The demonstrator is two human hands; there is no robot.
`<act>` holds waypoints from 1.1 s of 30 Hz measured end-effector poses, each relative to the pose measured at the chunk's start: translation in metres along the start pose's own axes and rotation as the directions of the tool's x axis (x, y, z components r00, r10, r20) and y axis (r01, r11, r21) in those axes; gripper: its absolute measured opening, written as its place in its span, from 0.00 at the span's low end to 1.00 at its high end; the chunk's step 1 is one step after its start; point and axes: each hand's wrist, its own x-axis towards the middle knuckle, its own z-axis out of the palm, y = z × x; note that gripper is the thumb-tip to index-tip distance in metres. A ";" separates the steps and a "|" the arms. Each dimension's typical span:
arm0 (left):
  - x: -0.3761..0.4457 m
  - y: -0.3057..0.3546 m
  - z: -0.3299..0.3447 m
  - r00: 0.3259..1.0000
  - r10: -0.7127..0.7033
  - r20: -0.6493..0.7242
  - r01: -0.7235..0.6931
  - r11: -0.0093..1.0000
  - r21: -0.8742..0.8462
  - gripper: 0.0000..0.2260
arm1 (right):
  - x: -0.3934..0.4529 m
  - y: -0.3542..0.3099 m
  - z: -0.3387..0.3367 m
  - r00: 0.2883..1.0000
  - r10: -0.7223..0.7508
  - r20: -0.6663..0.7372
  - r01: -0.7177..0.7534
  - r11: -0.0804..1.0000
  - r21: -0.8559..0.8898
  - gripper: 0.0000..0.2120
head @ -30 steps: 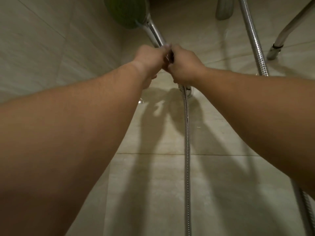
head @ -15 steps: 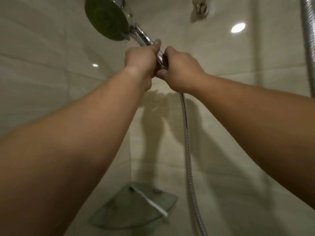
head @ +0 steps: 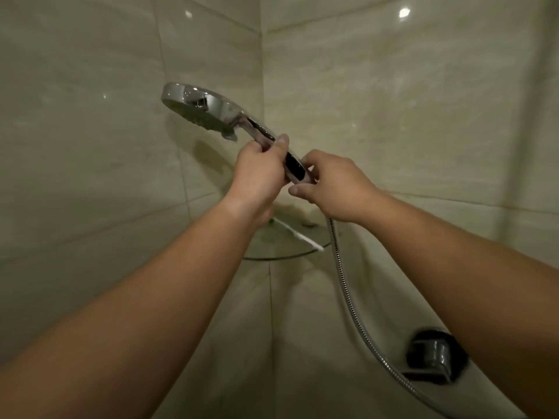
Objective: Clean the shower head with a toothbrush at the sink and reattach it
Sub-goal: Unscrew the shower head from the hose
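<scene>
The chrome shower head [head: 198, 108] points up and to the left, its spray face turned down toward the wall. My left hand [head: 258, 173] grips the middle of its handle. My right hand [head: 332, 184] pinches the lower end of the handle, where the metal hose [head: 343, 276] joins it. The hose hangs down from there and curves off to the lower right. A white toothbrush [head: 298, 235] with a green end lies on the glass corner shelf [head: 284, 255] just below my hands.
Beige tiled walls meet in a corner behind the shower head. A dark chrome wall fitting [head: 435, 356] sits at the lower right, close to the hose.
The shower head has come down from the top of the view to mid height, and the view has tilted down. My right hand has slid to the handle's lower end.
</scene>
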 end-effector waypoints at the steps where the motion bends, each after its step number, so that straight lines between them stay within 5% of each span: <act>1: -0.009 -0.004 -0.006 1.000 -0.001 -0.017 0.001 1.000 0.000 0.09 | -0.005 0.000 0.007 1.000 -0.004 0.029 0.003 0.999 0.039 0.19; 15: -0.094 -0.041 -0.057 0.913 -0.093 -0.397 0.096 0.995 -0.013 0.04 | -0.062 0.008 0.095 0.925 -0.191 0.327 0.124 0.969 0.216 0.11; 33: -0.102 -0.103 -0.093 0.827 -0.118 -0.550 0.151 0.988 0.015 0.04 | -0.066 0.025 0.182 0.855 -0.211 0.474 0.021 0.927 0.374 0.12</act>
